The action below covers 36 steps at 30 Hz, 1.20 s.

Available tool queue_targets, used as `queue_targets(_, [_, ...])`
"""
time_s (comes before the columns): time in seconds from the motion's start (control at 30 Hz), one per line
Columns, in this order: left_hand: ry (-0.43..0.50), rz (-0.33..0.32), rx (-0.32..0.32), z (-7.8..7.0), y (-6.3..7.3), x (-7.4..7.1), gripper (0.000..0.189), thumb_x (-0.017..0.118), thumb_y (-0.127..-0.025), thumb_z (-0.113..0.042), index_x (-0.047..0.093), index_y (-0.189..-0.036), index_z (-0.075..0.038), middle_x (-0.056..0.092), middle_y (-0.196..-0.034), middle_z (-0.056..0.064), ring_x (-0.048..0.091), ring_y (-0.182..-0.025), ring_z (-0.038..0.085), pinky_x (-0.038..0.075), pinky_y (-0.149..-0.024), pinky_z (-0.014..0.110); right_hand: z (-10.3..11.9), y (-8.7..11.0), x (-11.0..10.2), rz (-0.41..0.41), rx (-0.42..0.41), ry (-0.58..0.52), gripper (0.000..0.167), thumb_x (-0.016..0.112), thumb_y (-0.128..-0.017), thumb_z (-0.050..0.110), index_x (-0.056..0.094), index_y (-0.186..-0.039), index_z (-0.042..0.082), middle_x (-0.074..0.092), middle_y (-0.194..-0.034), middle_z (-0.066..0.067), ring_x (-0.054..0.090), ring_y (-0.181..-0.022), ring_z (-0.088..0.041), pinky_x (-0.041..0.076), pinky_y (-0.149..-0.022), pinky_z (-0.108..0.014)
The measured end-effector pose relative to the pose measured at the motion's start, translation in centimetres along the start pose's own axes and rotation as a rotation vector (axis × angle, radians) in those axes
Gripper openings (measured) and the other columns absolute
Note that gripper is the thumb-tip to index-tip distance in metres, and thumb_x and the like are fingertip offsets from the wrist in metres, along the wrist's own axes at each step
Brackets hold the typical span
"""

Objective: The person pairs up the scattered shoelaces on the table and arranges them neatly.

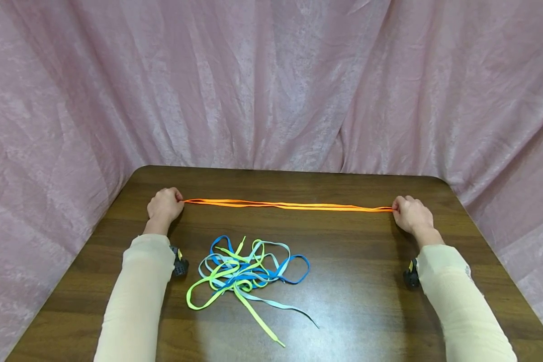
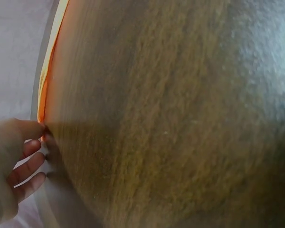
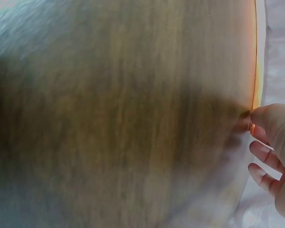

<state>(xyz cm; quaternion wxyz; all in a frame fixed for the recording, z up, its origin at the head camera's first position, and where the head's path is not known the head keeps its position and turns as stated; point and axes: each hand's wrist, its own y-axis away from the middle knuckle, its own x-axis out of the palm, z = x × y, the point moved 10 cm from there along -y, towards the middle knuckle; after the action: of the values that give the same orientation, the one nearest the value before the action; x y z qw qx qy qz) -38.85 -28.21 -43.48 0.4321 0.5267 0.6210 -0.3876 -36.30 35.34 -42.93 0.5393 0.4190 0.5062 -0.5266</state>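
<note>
An orange shoelace [image 1: 280,205], doubled into two strands, stretches nearly straight across the far part of the table. My left hand [image 1: 166,203] pinches its left end between thumb and index finger; in the left wrist view the other fingers [image 2: 29,167] are spread apart below the lace. At the opposite end, my right hand [image 1: 413,213] pinches the lace the same way, its remaining fingers [image 3: 266,154] loosely bent in the right wrist view. Nearer to me lies a tangled pile of shoelaces: yellow-green [image 1: 260,319], blue [image 1: 308,269] and pale blue [image 1: 276,303].
The brown wooden table [image 1: 353,301] has rounded far corners, and its far edge runs just beyond the orange lace. Pink curtains [image 1: 271,90] hang behind and at both sides. A small black camera is worn on each wrist.
</note>
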Motion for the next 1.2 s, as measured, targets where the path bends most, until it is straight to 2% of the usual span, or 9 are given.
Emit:
queue_targets(0.2, [-0.012,0.022,0.027,0.3,0.3,-0.3,0.015,0.06,-0.084,-0.019,0.059,-0.095,-0.009,0.055,-0.098,0.015,0.057,-0.086,0.04,0.042,-0.059,0.044,0.5,0.3,-0.5,-0.002,-0.025,0.023,0.015,0.055,-0.084,0.013,0.054,-0.096,0.005,0.051,-0.092,-0.018,0.051,-0.086,-0.041,0.042,-0.066,-0.053])
queue_targets(0.4, [-0.03,0.07,0.068,0.4,0.6,-0.8,0.016,0.059,-0.085,-0.021,0.06,-0.096,-0.01,0.06,-0.096,0.013,0.057,-0.085,0.036,0.041,-0.059,0.043,0.9,0.6,-1.2,-0.004,-0.051,0.03,0.018,0.056,-0.084,0.014,0.058,-0.099,0.005,0.052,-0.095,-0.018,0.052,-0.089,-0.041,0.042,-0.068,-0.055])
queue_targets(0.6, [-0.05,0.077,0.118,-0.5,1.1,-1.6,0.017,0.06,-0.084,-0.021,0.061,-0.098,-0.01,0.062,-0.097,0.014,0.058,-0.085,0.036,0.042,-0.06,0.044,1.6,1.1,-0.9,0.035,-0.077,0.032,0.023,0.054,-0.087,0.017,0.059,-0.106,0.004,0.053,-0.099,-0.018,0.051,-0.093,-0.04,0.042,-0.074,-0.055])
queue_targets(0.87, [-0.081,0.074,0.24,-3.2,2.2,-2.3,0.023,0.061,-0.083,-0.021,0.063,-0.103,-0.009,0.061,-0.098,0.014,0.058,-0.087,0.035,0.044,-0.064,0.049,3.6,1.7,-1.0,0.014,-0.139,0.045,0.028,0.056,-0.087,0.018,0.059,-0.111,0.004,0.055,-0.104,-0.019,0.052,-0.097,-0.041,0.042,-0.077,-0.056])
queue_targets(1.03, [-0.109,0.066,0.326,-5.5,3.5,-2.4,0.027,0.063,-0.082,-0.018,0.063,-0.107,-0.007,0.059,-0.108,0.017,0.057,-0.095,0.04,0.045,-0.069,0.054,5.4,2.0,-1.1,-0.001,-0.193,0.04,0.029,0.057,-0.087,0.019,0.059,-0.112,0.005,0.056,-0.108,-0.019,0.053,-0.098,-0.04,0.043,-0.077,-0.056])
queue_targets(1.2, [-0.14,0.067,0.415,-7.6,5.1,-2.0,0.032,0.067,-0.081,-0.018,0.062,-0.11,-0.007,0.058,-0.112,0.017,0.055,-0.099,0.039,0.046,-0.075,0.053,7.6,2.3,-1.3,-0.033,-0.265,0.05,0.03,0.061,-0.086,0.019,0.06,-0.112,0.006,0.057,-0.107,-0.016,0.054,-0.096,-0.037,0.045,-0.074,-0.053])
